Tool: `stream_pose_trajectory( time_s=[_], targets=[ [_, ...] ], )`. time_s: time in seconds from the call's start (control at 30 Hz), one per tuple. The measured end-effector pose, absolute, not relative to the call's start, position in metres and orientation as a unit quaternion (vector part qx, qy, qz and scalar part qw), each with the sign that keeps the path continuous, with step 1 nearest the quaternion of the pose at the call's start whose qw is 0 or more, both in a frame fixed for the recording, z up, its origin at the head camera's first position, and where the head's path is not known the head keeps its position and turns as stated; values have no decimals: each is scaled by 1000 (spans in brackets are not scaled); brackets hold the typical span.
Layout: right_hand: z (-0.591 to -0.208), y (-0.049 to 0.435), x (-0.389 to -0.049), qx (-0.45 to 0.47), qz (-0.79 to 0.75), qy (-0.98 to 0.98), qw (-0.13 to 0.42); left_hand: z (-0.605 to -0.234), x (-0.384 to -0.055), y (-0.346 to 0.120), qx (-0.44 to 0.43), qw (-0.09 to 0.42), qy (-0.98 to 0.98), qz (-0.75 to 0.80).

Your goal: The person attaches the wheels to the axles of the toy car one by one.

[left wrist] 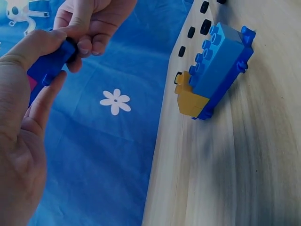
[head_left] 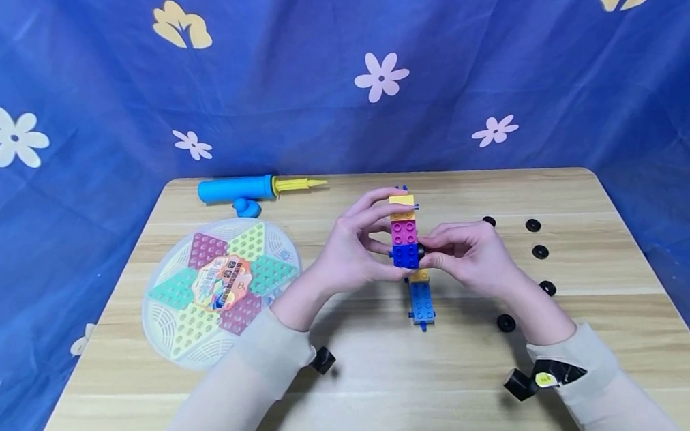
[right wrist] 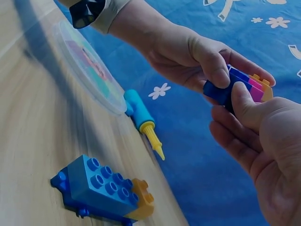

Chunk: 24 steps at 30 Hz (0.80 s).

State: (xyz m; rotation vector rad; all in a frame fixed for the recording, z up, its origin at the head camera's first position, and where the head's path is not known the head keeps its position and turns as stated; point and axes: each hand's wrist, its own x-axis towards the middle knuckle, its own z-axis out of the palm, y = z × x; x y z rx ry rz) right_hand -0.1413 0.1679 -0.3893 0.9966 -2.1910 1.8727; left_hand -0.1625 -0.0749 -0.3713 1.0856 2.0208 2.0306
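My left hand (head_left: 351,252) grips a toy car of building bricks (head_left: 404,233), yellow, pink and dark blue, raised above the table. Between thumb and fingers, my right hand (head_left: 476,257) pinches a small black wheel (head_left: 421,250) at the right side of the car's dark blue end. Fingers partly cover that wheel. Blue axle stubs stick out of the car's sides. Below the hands, a second brick car (head_left: 421,301) rests on the table; the right wrist view shows its light blue studded brick (right wrist: 104,183) and yellow front (right wrist: 143,200).
Several loose black wheels (head_left: 540,252) lie to the right, near my right forearm. On the left is a round Chinese checkers board (head_left: 163,320). Behind it lie a blue pump (head_left: 236,189) with a yellow nozzle and a small blue duck (head_left: 246,208). A blue flowered cloth surrounds the table.
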Motion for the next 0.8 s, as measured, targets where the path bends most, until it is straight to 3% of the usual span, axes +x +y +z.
stream_pose_trajectory(
  time_s=[0.5,0.8],
  targets=[
    [-394,183,-144,314,685,-656,-30,-365,-157,-72,397,48,601,692],
    [-395,182,-150,338,700,-614,-133,-362,-150,-72,421,53,567,706]
  ],
)
